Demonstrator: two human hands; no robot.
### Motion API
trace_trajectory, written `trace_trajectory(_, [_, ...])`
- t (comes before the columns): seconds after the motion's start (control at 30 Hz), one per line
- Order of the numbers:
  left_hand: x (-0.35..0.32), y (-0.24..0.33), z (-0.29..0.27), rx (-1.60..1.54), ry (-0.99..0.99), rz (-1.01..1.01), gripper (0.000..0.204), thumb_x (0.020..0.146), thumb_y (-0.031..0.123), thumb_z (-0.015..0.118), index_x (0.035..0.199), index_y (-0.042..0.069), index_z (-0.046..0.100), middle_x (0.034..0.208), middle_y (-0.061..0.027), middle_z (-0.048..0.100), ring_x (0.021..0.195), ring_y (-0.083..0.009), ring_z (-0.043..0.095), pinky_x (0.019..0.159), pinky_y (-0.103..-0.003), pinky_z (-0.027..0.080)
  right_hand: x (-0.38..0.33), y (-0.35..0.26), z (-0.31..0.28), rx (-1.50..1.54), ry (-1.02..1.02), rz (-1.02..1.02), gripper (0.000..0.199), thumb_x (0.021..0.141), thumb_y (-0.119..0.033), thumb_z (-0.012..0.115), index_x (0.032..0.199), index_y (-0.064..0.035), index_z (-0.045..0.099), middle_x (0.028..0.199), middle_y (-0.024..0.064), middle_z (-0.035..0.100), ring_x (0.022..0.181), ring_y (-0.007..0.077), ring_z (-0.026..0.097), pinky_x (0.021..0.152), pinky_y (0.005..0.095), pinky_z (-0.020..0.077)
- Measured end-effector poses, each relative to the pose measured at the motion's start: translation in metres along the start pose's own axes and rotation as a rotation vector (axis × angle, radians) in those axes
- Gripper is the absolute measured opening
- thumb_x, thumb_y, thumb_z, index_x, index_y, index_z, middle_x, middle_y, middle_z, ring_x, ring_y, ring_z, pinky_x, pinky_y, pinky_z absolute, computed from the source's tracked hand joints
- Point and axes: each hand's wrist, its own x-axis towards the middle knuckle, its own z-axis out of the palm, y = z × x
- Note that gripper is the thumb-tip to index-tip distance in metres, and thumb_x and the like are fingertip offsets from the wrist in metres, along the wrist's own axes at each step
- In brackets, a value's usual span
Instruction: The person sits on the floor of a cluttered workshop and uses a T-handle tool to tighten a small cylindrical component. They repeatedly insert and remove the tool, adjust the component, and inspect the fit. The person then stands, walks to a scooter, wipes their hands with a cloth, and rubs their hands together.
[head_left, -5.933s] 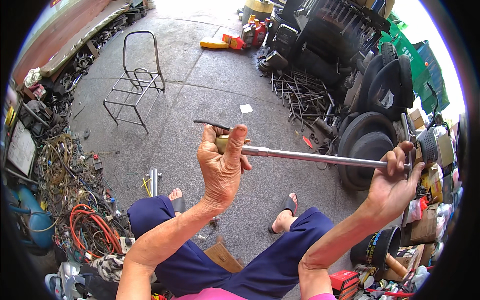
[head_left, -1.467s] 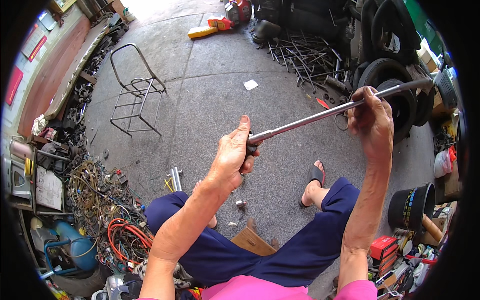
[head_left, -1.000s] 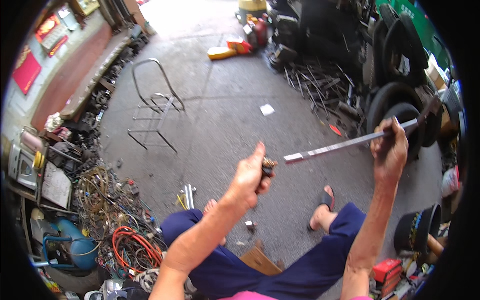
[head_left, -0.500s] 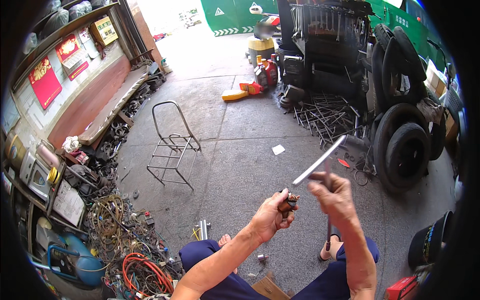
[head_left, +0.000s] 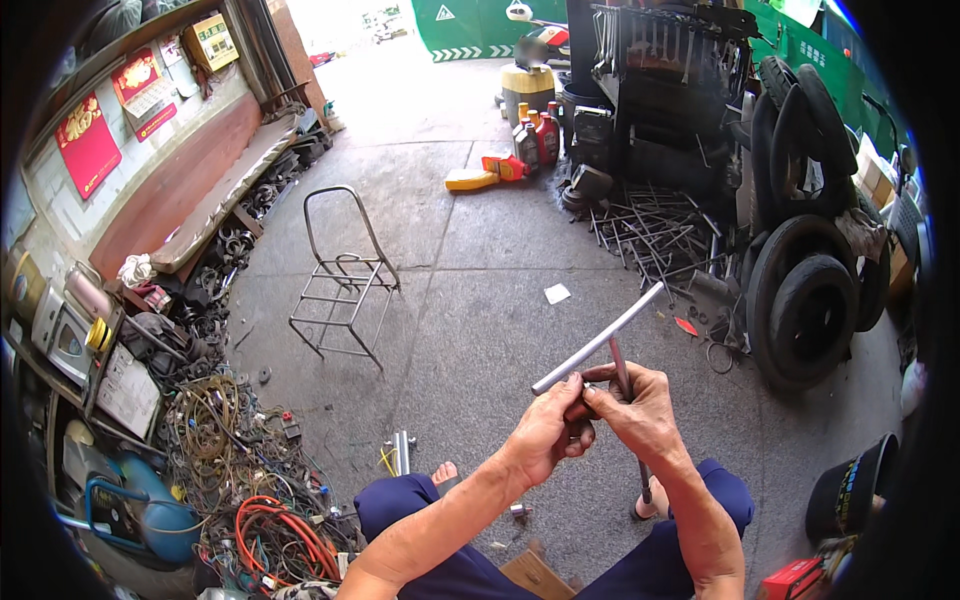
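My left hand (head_left: 543, 432) is closed round a small motor armature, a dark cylinder with copper windings, now mostly covered by fingers. My right hand (head_left: 642, 408) grips the dark shaft of a T-handle wrench (head_left: 601, 339) while its thumb and fingertips meet the left hand's at the armature. The wrench's silver crossbar slants above both hands, and its shaft runs down past the right wrist toward my knee. What exactly the right fingertips pinch is too small to make out. Both hands are held over my lap.
A metal rack frame (head_left: 345, 285) stands on the floor ahead. Tangled wires (head_left: 230, 450) and an orange hose (head_left: 285, 540) lie at left. Tyres (head_left: 805, 300), a pile of metal rods (head_left: 655, 235) and a black bucket (head_left: 850, 490) are at right; a wooden block (head_left: 540, 575) lies between my legs.
My right hand has moved left and down with the wrench to meet the left hand. The copper end of the armature, visible before, is now covered by fingers.
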Motion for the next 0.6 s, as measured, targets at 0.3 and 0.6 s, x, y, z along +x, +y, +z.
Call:
trace_trajectory(0.3, [-0.004,0.005,0.003,-0.037,0.091,0.009,0.036,0.099,0.041,0.041,0.091,0.008,0.055,0.076,-0.0029,0.057,0.056,-0.0150,0.052,0.044,-0.025,0.034,-0.003,-0.017,0.005,-0.075,0.063,0.017,0.019,0.082,-0.013,0.074,0.089,0.0030,0.066,0.066,-0.0002,0.063,0.060,0.0023,0.054,0.051,0.0188,0.0421])
trace_trajectory(0.6, [0.007,0.015,-0.013,-0.138,0.187,0.126,0.040,0.099,0.042,0.039,0.099,0.005,0.053,0.082,-0.0084,0.060,0.056,-0.0141,0.056,0.042,-0.024,0.039,-0.006,-0.031,-0.020,0.097,-0.021,0.142,0.036,0.094,-0.031,0.056,0.075,-0.0006,0.061,0.047,-0.0067,0.037,0.036,0.0019,0.030,0.034,0.0214,0.0212])
